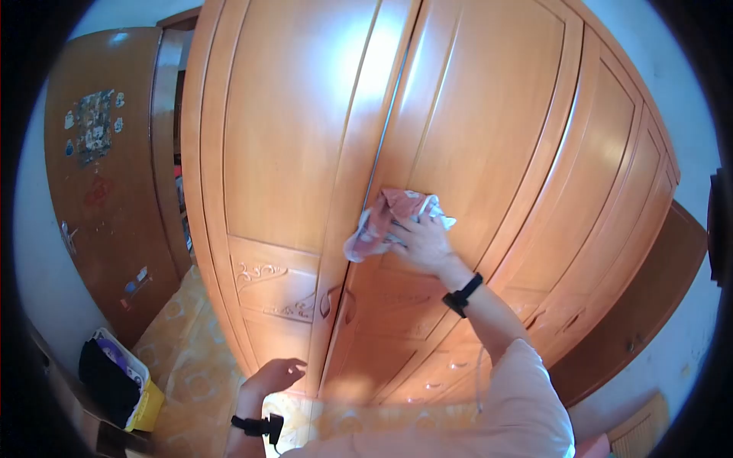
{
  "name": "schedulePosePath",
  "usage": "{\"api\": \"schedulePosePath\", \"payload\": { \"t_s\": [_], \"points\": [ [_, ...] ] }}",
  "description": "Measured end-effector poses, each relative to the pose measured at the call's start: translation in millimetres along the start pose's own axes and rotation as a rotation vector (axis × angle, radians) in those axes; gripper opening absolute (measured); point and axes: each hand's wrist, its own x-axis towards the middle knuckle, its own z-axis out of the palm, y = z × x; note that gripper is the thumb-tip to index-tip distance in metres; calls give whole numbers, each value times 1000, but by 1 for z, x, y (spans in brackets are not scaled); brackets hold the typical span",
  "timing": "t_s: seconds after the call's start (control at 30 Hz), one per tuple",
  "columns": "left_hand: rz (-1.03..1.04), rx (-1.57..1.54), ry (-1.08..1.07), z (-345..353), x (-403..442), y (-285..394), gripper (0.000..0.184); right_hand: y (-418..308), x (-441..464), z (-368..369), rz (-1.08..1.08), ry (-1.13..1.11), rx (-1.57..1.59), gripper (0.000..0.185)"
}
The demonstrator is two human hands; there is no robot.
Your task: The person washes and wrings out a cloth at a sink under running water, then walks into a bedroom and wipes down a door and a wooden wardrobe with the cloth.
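Observation:
A reddish-brown and white cloth (382, 221) lies bunched against the orange-brown wooden wardrobe (290, 137), across the edge of a door close to the seam. My right hand (422, 243) presses it to the wood, fingers over the fabric; part of the cloth is hidden under the palm. Lower down and to the left, my left hand (276, 375) hangs in front of the wardrobe's lower part. Its fingers are loosely bent and apart, with nothing in them. Both wrists wear black bands.
Carved door handles (327, 304) flank the wardrobe's seam below the cloth. On the left is a brown door (103, 191) with stickers. A yellow and white bin (143, 408) holding dark items stands on the patterned floor (187, 355). Another brown door (649, 298) is at right.

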Motion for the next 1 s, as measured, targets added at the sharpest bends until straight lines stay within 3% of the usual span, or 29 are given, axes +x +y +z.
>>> {"api": "schedulePosePath", "payload": {
  "t_s": [0.1,0.13,0.17,0.2,0.23,0.27,0.3,0.4,0.5,0.67,0.73,0.83,0.93,1.0],
  "points": [
    [21,-1,43,6,4,-12,39,69,44,-45,-21,153,-250,58],
    [13,11,22,9,2,-19,39,82,74,-81,87,208,-240,59],
    [-5,19,-3,12,-2,-25,39,105,100,-103,156,301,-306,55],
    [24,52,-4,14,-5,-30,40,145,128,-125,-3,444,-441,59],
    [4,33,6,18,-3,-35,40,161,158,-155,30,665,-342,62],
    [45,52,43,22,-2,-41,40,185,182,-180,56,735,-418,61],
    [78,66,81,26,-9,-44,40,231,205,-204,108,552,-519,57],
    [56,8,118,24,-22,-30,38,268,268,-182,267,664,-856,53],
    [59,16,105,27,-24,-40,37,178,281,-154,338,812,-720,49],
    [65,126,93,13,-26,-40,36,17,222,-40,-214,481,-359,52],
    [17,69,98,5,-32,-26,36,-72,192,-18,-330,-89,-79,57],
    [-40,5,137,-3,-60,-13,37,-126,122,104,-691,-39,121,57],
    [-78,-155,198,2,-95,-29,37,-123,149,96,-757,7,42,54],
    [-137,-222,249,13,-123,-70,38,-104,207,71,-576,25,-52,51]
  ]
}}
